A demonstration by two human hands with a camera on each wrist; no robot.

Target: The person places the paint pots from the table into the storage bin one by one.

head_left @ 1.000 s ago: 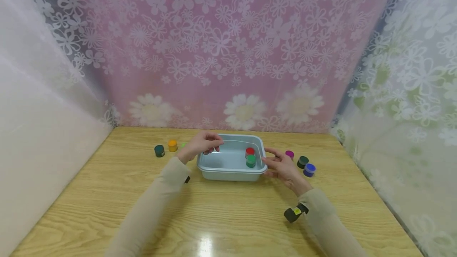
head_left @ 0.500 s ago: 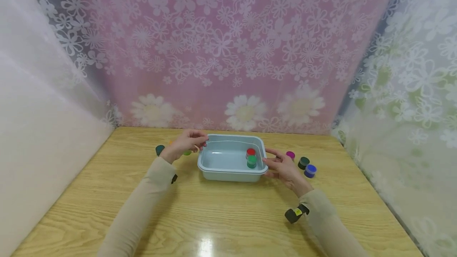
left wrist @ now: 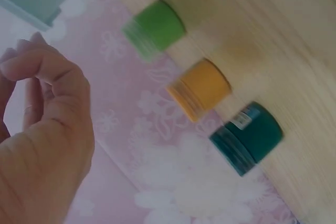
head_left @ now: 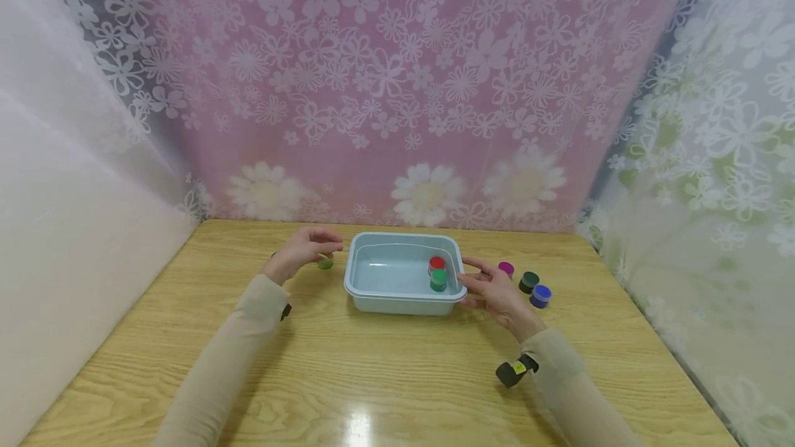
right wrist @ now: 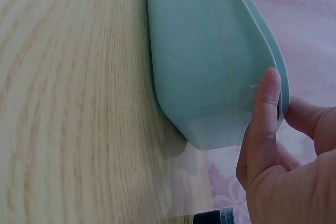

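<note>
My left hand (head_left: 302,252) hovers above several small paint jars on the left, with fingers loosely bent and nothing in them. In the left wrist view, a light green paint jar (left wrist: 155,29), an orange paint jar (left wrist: 199,88) and a dark teal paint jar (left wrist: 248,138) stand apart from that hand (left wrist: 50,124). A light blue plastic container (head_left: 404,305) sits mid-table, holding a red-lidded jar (head_left: 437,264) and a green-lidded jar (head_left: 438,279). My right hand (head_left: 497,295) grips its right end, thumb and fingers on either side of the rim (right wrist: 273,51).
To the right of the right hand stand a magenta jar (head_left: 506,268), a dark green jar (head_left: 529,281) and a blue jar (head_left: 541,296). The wooden table (head_left: 385,371) ends at a pink floral curtain (head_left: 373,123) behind, with pale curtains on both sides.
My left hand has moved left from over the container to the jars on the left, covering the orange and teal ones in the head view. The right hand has stayed on the container.
</note>
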